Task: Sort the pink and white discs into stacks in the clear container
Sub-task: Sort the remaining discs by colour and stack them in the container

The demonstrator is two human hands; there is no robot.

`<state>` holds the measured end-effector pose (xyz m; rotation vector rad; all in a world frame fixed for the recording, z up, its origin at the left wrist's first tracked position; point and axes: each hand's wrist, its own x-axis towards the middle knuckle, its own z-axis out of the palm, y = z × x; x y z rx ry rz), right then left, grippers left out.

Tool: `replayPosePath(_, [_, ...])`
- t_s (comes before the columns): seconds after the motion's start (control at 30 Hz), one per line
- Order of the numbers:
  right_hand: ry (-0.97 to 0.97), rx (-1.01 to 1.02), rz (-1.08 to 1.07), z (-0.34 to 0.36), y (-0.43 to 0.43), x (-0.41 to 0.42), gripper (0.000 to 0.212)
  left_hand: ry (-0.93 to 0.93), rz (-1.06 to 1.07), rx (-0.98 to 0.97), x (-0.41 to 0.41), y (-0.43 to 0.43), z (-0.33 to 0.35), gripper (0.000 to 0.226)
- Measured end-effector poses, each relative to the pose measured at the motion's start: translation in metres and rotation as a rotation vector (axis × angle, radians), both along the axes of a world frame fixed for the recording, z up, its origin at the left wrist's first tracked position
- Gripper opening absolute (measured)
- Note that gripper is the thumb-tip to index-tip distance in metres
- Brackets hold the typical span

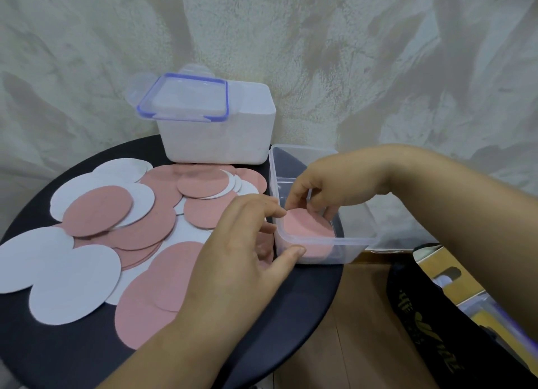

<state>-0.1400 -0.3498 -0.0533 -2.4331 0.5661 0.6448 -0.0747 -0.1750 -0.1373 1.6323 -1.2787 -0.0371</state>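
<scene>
Left hand (pixel 247 243), nearest the lens, is bracing the near left corner of the clear container (pixel 353 250). Its thumb is pressing the near wall and its fingers are bending loosely at the rim, holding nothing.

Inside, directly under the right hand (pixel 317 184), a pink disc (pixel 308 230) is lying flat at the container's near end. Cannot tell whether others are lying beneath it. The right hand is reaching in from above with fingers curled down, fingertips and thumb gripping the disc's far edge.

Step in hand, by my reading: seating a pink disc to start or build the pink stack. No disc is showing beyond the right hand at the container's far end, so that is likely room for the white stack.

Left of the left hand, loose discs (pixel 145 228), pink and white mixed, are lying overlapped on the dark round table (pixel 262 330). Beyond them a white tub (pixel 218 138) is standing with a blue-rimmed lid (pixel 183 97) resting on top. Below the right forearm a black bag (pixel 422 315) is sitting off the table.

Next move is calling for letting go of the disc, lifting clear of the walls, then peeling one disc off the pile. They look thin and flat, so an edge will probably need sliding free first. Most of the sorting looks undone.
</scene>
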Motion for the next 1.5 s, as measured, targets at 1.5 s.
replayPosePath(1.5, [-0.889, -0.329, -0.055, -0.094, 0.157, -0.058, 0.054, -0.489, 0.093, 0.169, 0.022, 0.160, -0.042, 0.034])
